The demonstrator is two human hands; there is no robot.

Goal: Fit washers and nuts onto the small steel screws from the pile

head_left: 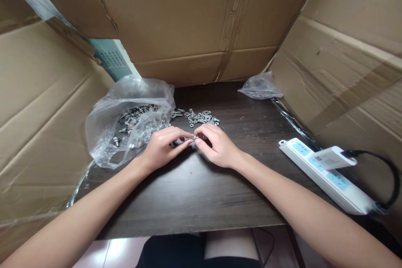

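My left hand [163, 145] and my right hand [217, 145] meet over the middle of the dark table, thumbs and index fingers pinched. Between the fingertips is a small silver bolt [194, 137], gripped from both sides. Whether a nut or washer sits on it is too small to tell. Just beyond my hands lies a loose pile of silver bolts, nuts and washers [201, 118]. To the left, close to my left hand, an open clear plastic bag [103, 111] holds many assembled bolts [138, 117].
Cardboard walls [188, 12] enclose the dark wooden table [185, 201] at the back and both sides. On the right lies a white power strip [326, 180] with a plugged-in white adapter [333, 158] and black cable. A smaller clear bag [261, 86] rests at the back right.
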